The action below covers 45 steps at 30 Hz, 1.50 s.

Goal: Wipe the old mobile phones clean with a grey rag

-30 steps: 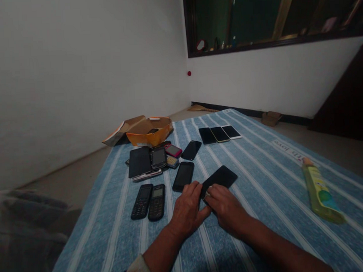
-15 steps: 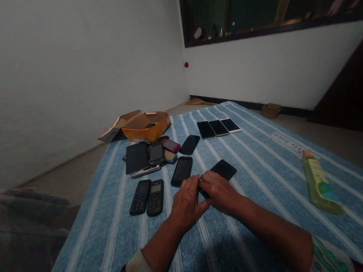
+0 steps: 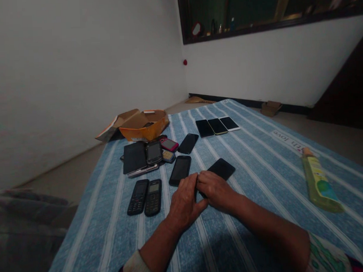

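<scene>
A black smartphone (image 3: 221, 168) lies face up on a blue striped cloth (image 3: 261, 164), and both my hands hold its near end. My left hand (image 3: 184, 202) has its fingers curled against the phone's left edge. My right hand (image 3: 215, 190) covers the near end from the right, fingers closed over it. Just left of my hands lies another black smartphone (image 3: 179, 170). Two black keypad phones (image 3: 145, 196) lie side by side further left.
A pile of mixed phones (image 3: 149, 155) sits before an open orange cardboard box (image 3: 143, 127). Three smartphones in a row (image 3: 217, 126) and one more dark phone (image 3: 188, 143) lie further off. A yellow-green bottle (image 3: 318, 182) lies at the right.
My hands have slid forward along the black smartphone, so less of it shows. The view has shifted slightly; the other phones stay where they were.
</scene>
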Motion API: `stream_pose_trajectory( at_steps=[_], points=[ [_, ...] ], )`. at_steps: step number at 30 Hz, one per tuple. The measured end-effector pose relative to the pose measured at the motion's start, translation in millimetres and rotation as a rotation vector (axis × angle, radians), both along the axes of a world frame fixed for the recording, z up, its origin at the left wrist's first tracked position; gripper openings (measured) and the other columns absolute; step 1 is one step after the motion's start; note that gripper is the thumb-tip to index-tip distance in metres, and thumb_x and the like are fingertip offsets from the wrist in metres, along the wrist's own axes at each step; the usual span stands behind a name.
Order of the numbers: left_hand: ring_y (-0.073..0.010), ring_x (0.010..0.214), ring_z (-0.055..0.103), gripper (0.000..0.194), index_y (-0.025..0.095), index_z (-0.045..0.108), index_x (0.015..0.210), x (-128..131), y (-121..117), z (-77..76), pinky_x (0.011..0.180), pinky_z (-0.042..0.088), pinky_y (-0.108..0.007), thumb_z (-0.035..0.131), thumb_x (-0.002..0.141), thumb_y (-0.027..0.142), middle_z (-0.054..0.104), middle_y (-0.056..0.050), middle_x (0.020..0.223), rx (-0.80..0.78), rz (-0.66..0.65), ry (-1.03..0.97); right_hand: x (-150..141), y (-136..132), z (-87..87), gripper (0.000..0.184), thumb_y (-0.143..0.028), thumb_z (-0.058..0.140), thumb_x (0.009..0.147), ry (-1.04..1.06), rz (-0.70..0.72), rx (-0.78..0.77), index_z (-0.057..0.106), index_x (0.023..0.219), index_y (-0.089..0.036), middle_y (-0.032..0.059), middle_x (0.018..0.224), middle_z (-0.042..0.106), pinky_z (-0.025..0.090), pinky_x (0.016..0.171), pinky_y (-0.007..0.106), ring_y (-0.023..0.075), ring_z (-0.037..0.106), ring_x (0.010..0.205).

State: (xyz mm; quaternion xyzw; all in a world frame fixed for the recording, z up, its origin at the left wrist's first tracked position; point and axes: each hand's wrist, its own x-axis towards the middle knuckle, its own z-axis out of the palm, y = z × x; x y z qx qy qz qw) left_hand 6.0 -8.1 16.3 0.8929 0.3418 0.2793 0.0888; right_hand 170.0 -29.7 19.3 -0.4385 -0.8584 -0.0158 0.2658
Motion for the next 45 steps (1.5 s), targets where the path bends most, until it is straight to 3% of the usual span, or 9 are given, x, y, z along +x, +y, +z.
stream_pose_trajectory(
  at_steps=[8, 17, 20, 28, 36, 41, 45],
  points=[
    [-0.0338, 0.112, 0.058, 0.073, 0.015, 0.040, 0.134, 0, -1, 5.6, 0.092, 0.053, -0.050, 0.077, 0.073, 0.035, 0.060, -0.017, 0.125, -0.038, 0.015, 0.057, 38, 13, 1.1, 0.020, -0.004, 0.051, 0.089, -0.062, -0.234, -0.085, 0.067, 0.087, -0.016, 0.0085, 0.088, 0.061, 0.040, 0.080, 0.033, 0.0220, 0.052, 0.090],
    [-0.0332, 0.111, 0.057, 0.068, 0.017, 0.041, 0.131, 1, -1, 6.6, 0.090, 0.053, -0.049, 0.074, 0.076, 0.038, 0.060, -0.016, 0.124, -0.047, 0.010, 0.081, 77, 15, 2.4, 0.027, -0.001, 0.045, 0.086, -0.051, -0.426, -0.152, 0.066, 0.091, -0.017, 0.0093, 0.095, 0.063, 0.040, 0.080, 0.032, 0.0224, 0.053, 0.094],
    [-0.0326, 0.112, 0.056, 0.067, 0.016, 0.042, 0.131, 2, 1, 5.6, 0.092, 0.052, -0.050, 0.073, 0.077, 0.039, 0.059, -0.016, 0.125, -0.037, 0.003, 0.075, 82, 12, 6.8, 0.026, -0.001, 0.045, 0.086, -0.039, -0.394, -0.183, 0.065, 0.092, -0.016, 0.0088, 0.095, 0.062, 0.039, 0.080, 0.031, 0.0213, 0.053, 0.093],
    [-0.0313, 0.107, 0.057, 0.063, 0.017, 0.045, 0.128, 4, 2, 7.6, 0.088, 0.053, -0.047, 0.072, 0.076, 0.042, 0.061, -0.013, 0.121, -0.024, -0.003, 0.087, 63, 1, 13.5, 0.026, -0.001, 0.044, 0.087, -0.019, -0.117, -0.157, 0.063, 0.088, -0.017, 0.0068, 0.090, 0.060, 0.040, 0.075, 0.030, 0.0188, 0.052, 0.087],
    [-0.0316, 0.107, 0.056, 0.060, 0.020, 0.045, 0.126, 5, 3, 8.0, 0.086, 0.053, -0.047, 0.070, 0.078, 0.044, 0.060, -0.013, 0.121, -0.042, -0.011, 0.096, 82, 5, 20.6, 0.028, -0.002, 0.044, 0.084, -0.002, -0.078, -0.221, 0.064, 0.097, -0.017, 0.0084, 0.104, 0.061, 0.043, 0.087, 0.034, 0.0205, 0.054, 0.099],
    [-0.0313, 0.107, 0.056, 0.058, 0.018, 0.046, 0.126, 6, 3, 8.2, 0.088, 0.051, -0.046, 0.070, 0.078, 0.042, 0.060, -0.013, 0.121, -0.034, -0.016, 0.109, 82, 1, 29.7, 0.020, -0.017, 0.045, 0.094, -0.037, -0.034, -0.275, 0.064, 0.099, -0.016, 0.0099, 0.108, 0.061, 0.042, 0.092, 0.037, 0.0213, 0.055, 0.099],
    [-0.0314, 0.106, 0.056, 0.056, 0.018, 0.048, 0.125, 8, 3, 9.2, 0.089, 0.050, -0.047, 0.068, 0.079, 0.044, 0.060, -0.013, 0.119, -0.030, -0.012, 0.123, 85, 4, 26.2, 0.030, -0.004, 0.042, 0.089, 0.002, -0.034, -0.302, 0.065, 0.102, -0.018, 0.0079, 0.112, 0.062, 0.043, 0.090, 0.035, 0.0199, 0.056, 0.104]
  ],
)
